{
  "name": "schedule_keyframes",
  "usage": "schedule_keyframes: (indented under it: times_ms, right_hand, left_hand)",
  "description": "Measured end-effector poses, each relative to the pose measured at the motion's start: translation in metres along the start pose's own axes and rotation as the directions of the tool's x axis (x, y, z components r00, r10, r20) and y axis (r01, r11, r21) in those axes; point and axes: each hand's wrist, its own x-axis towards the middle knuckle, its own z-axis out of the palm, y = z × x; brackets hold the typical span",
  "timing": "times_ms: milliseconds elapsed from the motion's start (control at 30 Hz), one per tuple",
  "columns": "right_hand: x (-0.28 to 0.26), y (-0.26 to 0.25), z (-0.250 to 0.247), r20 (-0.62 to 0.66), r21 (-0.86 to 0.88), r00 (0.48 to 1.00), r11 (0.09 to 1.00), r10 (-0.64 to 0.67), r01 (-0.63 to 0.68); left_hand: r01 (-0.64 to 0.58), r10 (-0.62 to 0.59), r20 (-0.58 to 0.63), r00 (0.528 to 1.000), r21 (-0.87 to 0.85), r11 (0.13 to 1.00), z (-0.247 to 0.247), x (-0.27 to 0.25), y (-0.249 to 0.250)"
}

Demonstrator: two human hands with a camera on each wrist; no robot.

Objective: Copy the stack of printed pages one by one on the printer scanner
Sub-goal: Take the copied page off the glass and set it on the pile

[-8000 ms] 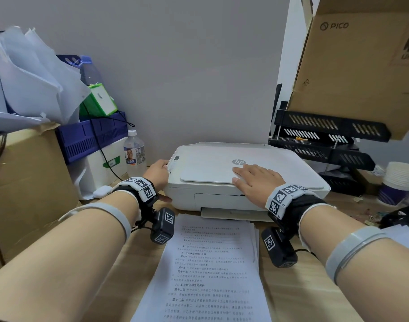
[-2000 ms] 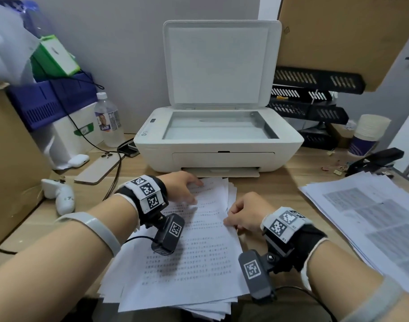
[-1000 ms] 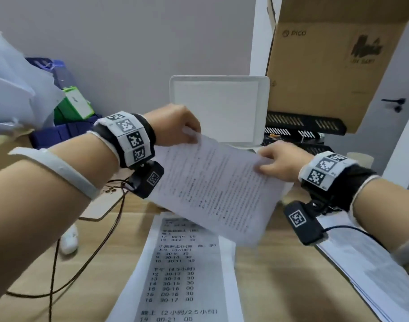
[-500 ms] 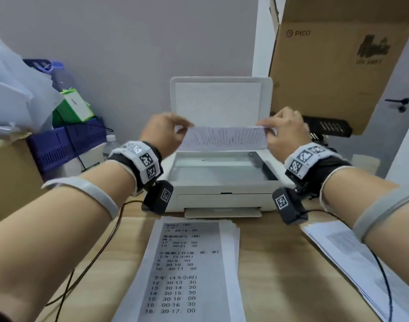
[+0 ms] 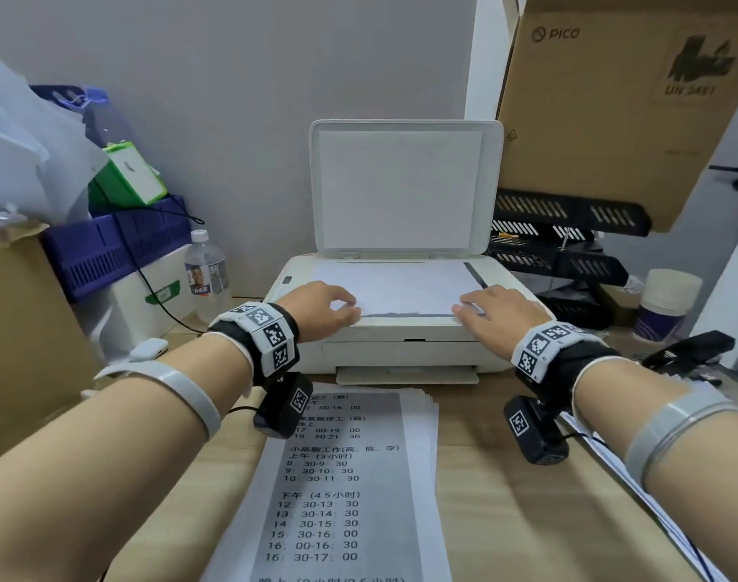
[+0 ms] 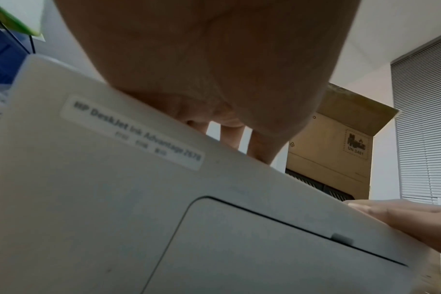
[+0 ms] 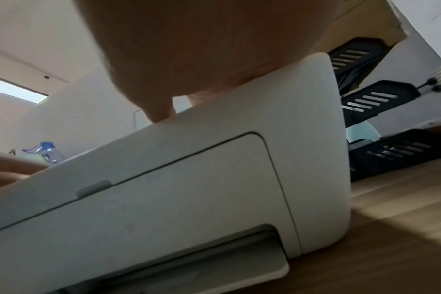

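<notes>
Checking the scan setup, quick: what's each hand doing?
Left hand: curled on the sheet; grip cannot be told.
Right hand: open, pressing the sheet.

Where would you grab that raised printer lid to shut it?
Take the lid by its free top edge, reaching from the front over the sheet. It stands upright, hinged along the printer's back, so that edge likely gives the easiest swing down.

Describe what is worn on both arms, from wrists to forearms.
Left forearm band and right forearm band: pale grey loops. Left wrist cuff and right wrist cuff: black, wrapped by white blocks printed with black square codes. Left camera and right camera: black blocks below the wrists, one code each, thin black cables trailing. No sleeves or gloves.
</notes>
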Motion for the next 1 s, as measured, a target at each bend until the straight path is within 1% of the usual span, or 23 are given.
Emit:
schedule_keyframes:
  times_ms: [167, 267, 367, 567, 600, 667, 733, 800, 833, 900, 967, 1000]
  right_hand:
    - [-0.005, -0.002, 0.004, -0.038, -0.035, 0.999, 0.999, -0.01, 0.009]
    - [-0.008, -0.003, 0.004, -0.06, -0.021, 0.998, 1.0, 0.006, -0.007]
    - [-0.01, -0.003, 0.005, -0.078, -0.02, 0.997, 1.0, 0.012, -0.013]
    - [-0.011, -0.004, 0.002, -0.058, -0.013, 0.998, 1.0, 0.012, -0.013]
    - [-0.012, -0.004, 0.001, -0.048, -0.015, 0.999, 1.0, 0.012, -0.013]
    - [-0.008, -0.006, -0.002, -0.024, 0.018, 0.999, 1.0, 0.022, -0.021]
    - [0.001, -0.012, -0.013, -0.014, 0.143, 1.0, 0.989, 0.028, -0.026]
    - [0.017, -0.023, -0.032, -0.022, 0.259, 1.0, 0.966, 0.02, -0.014]
    - [0.026, -0.029, -0.041, -0.026, 0.294, 1.0, 0.956, 0.018, -0.01]
    - [0.046, -0.04, -0.06, -0.022, 0.341, 1.0, 0.94, 0.007, 0.001]
    - [0.068, -0.049, -0.076, -0.016, 0.375, 1.0, 0.927, -0.004, 0.01]
    - [0.077, -0.053, -0.083, -0.01, 0.386, 1.0, 0.922, -0.007, 0.01]
  left_hand:
    - [-0.027, 0.027, -0.009, 1.0, 0.006, 1.0, 0.003, -0.005, 0.0]
    - [-0.055, 0.055, 0.018, 0.998, 0.02, 0.998, 0.004, -0.006, 0.0]
    - [-0.051, 0.049, 0.043, 0.998, 0.033, 0.998, 0.005, -0.005, -0.001]
    - [-0.044, 0.043, 0.057, 0.997, 0.018, 0.999, 0.002, -0.006, 0.003]
    - [-0.047, 0.046, 0.066, 0.997, 0.006, 0.999, 0.001, -0.006, 0.003]
    - [-0.037, 0.043, 0.084, 0.996, -0.074, 0.997, -0.006, -0.003, 0.003]
    - [-0.01, 0.022, 0.057, 0.998, -0.192, 0.981, -0.02, 0.006, 0.002]
    - [0.042, -0.038, 0.018, 0.999, -0.372, 0.927, -0.04, 0.026, -0.002]
    - [0.087, -0.096, 0.004, 0.995, -0.463, 0.882, -0.05, 0.036, -0.005]
    - [0.164, -0.225, -0.013, 0.974, -0.641, 0.75, -0.067, 0.058, -0.009]
    - [0.174, -0.321, -0.034, 0.947, -0.784, 0.595, -0.08, 0.079, -0.011]
    - [0.17, -0.354, -0.04, 0.934, -0.824, 0.541, -0.085, 0.09, -0.011]
